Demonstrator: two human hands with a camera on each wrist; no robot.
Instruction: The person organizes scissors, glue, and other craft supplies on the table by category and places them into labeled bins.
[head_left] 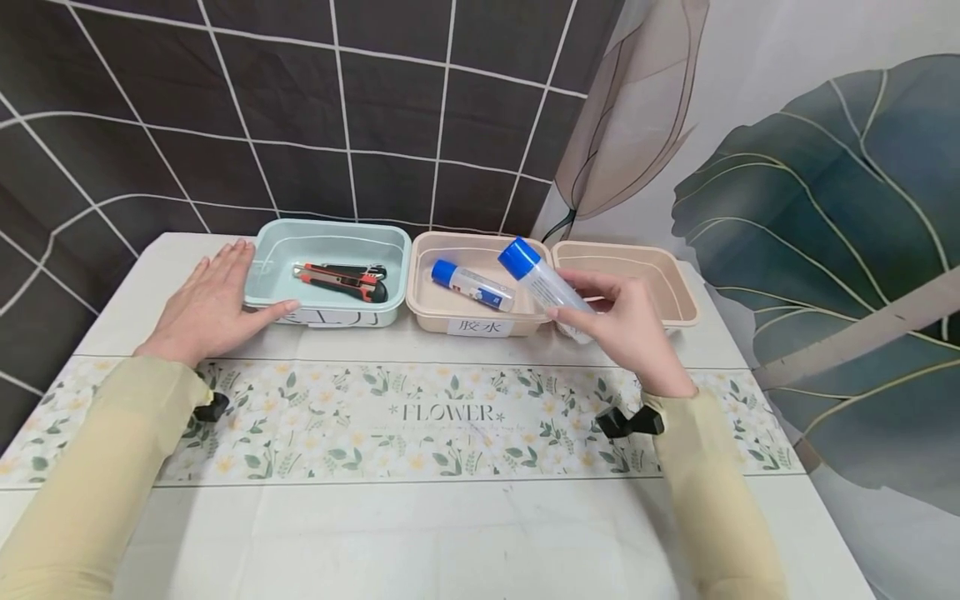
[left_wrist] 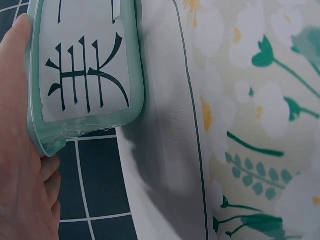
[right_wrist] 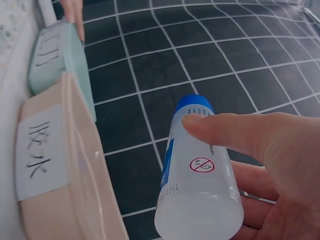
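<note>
My right hand [head_left: 630, 329] holds a clear glue bottle [head_left: 546, 282] with a blue cap, thumb on one side and fingers on the other. It is tilted above the tan bins, cap toward the upper left; its printed label and flat base show in the right wrist view. A similar glue bottle [head_left: 474, 286] lies in the middle tan bin [head_left: 427, 315]. My left hand [head_left: 206, 300] rests against the left side of the light blue bin [head_left: 266, 293], fingers straight and thumb near its front rim. Red and black utility knives [head_left: 347, 282] lie inside that bin.
The right tan bin [head_left: 675, 287] is partly hidden by my right hand. All three bins stand in a row at the back of the white table [head_left: 450, 542]. A floral strip [head_left: 330, 425] runs across it. Behind hangs a dark gridded cloth [head_left: 390, 100].
</note>
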